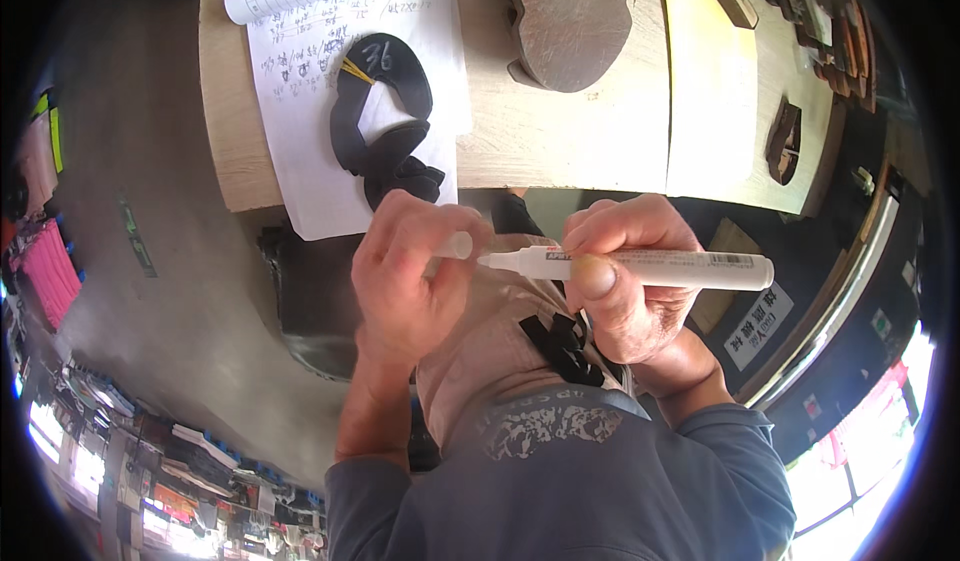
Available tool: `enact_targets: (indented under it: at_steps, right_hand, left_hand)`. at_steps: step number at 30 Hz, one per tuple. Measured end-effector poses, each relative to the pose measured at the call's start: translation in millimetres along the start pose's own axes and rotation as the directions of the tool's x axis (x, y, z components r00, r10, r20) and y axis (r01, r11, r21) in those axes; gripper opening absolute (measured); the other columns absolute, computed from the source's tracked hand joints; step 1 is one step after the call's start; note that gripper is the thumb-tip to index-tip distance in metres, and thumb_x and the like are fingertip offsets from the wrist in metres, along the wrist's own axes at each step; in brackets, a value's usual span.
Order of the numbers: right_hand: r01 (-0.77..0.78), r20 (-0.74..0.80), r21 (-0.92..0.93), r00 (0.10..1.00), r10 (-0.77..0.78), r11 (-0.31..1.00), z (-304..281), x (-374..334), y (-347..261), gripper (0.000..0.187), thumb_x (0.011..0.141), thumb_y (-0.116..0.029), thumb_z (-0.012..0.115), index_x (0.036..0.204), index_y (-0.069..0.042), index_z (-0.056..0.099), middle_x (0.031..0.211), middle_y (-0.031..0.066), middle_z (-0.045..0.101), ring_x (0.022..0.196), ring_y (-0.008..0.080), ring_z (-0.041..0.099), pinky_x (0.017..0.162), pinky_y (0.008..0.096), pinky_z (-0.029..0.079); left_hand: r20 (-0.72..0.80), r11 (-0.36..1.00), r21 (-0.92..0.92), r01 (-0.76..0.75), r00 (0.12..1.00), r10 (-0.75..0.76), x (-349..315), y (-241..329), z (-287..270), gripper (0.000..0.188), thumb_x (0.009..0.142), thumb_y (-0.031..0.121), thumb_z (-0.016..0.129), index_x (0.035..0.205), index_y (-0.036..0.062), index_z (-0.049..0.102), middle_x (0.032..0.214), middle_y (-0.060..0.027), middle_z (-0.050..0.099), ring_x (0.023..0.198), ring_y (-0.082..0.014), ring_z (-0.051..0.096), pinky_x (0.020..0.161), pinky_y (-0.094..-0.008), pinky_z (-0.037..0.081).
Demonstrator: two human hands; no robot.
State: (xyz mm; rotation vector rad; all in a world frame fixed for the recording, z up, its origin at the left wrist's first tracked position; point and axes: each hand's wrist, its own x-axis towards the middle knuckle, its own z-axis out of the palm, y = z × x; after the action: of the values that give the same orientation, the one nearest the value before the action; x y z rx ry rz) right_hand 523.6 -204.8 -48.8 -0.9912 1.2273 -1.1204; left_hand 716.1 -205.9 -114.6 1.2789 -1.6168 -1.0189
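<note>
In front of my body, over my lap, my right hand [645, 311] grips a white marker pen [715, 270] with its bare tip pointing left. Pinched in the fingers of my left hand [400, 276] is a whitish marker cap [459, 245], just apart from the tip. Beyond my left hand, a bundle of curved black pieces [349, 111] lies on a written-on sheet of paper [290, 131]. A yellow band goes round it, and a white handwritten mark shows on its top. Some black strips [568, 349] rest on my lap.
Ahead is a pale wooden table [560, 151], its near edge just past my hands. A thick brown block with a rounded outline [575, 26] stands on it. Farther right are a small block [736, 5], a dark curved piece [784, 141] and several stacked pieces [850, 61].
</note>
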Motion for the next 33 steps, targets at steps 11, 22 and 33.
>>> enact_targets:
  at_steps: [11,22,33]
  right_hand:
    - [-0.208,0.04,-0.066,0.977,0.211,0.976,-4.6,-0.8,10.2,0.014,0.102,-0.015,0.072,0.098,-0.003,0.067,0.08,0.0039,0.07,0.066,0.0053,0.058,0.06,0.025,0.046]
    - [-0.154,-0.139,0.134,0.975,0.172,0.979,28.8,-16.1,54.4,0.015,0.107,-0.014,0.062,0.096,-0.003,0.061,0.07,0.0014,0.058,0.054,0.0054,0.045,0.048,0.0251,0.035]
    - [-0.246,-0.247,0.142,0.929,0.275,0.959,18.5,15.9,30.0,0.022,0.109,-0.019,0.06,0.091,-0.006,0.063,0.059,-0.0022,0.051,0.05,0.0048,0.04,0.048,0.024,0.03]
  left_hand:
    - [0.201,0.999,-0.051,-0.003,0.979,0.013,-4.6,11.8,5.4,0.047,0.077,-0.001,0.082,0.12,0.0071,0.066,0.09,-0.0084,0.066,0.077,-0.0315,0.062,0.069,-0.0409,0.052]
    - [0.178,0.984,0.003,0.18,0.968,-0.177,-9.8,12.1,4.1,0.045,0.11,0.027,0.049,0.142,-0.0031,0.059,0.095,-0.0198,0.069,0.076,-0.0414,0.068,0.069,-0.0467,0.054]
    - [-0.262,0.902,0.356,0.245,0.952,-0.156,19.4,-49.5,-30.3,0.037,0.101,0.01,0.069,0.134,-0.0023,0.058,0.116,-0.0212,0.065,0.106,-0.0376,0.062,0.095,-0.0487,0.051]
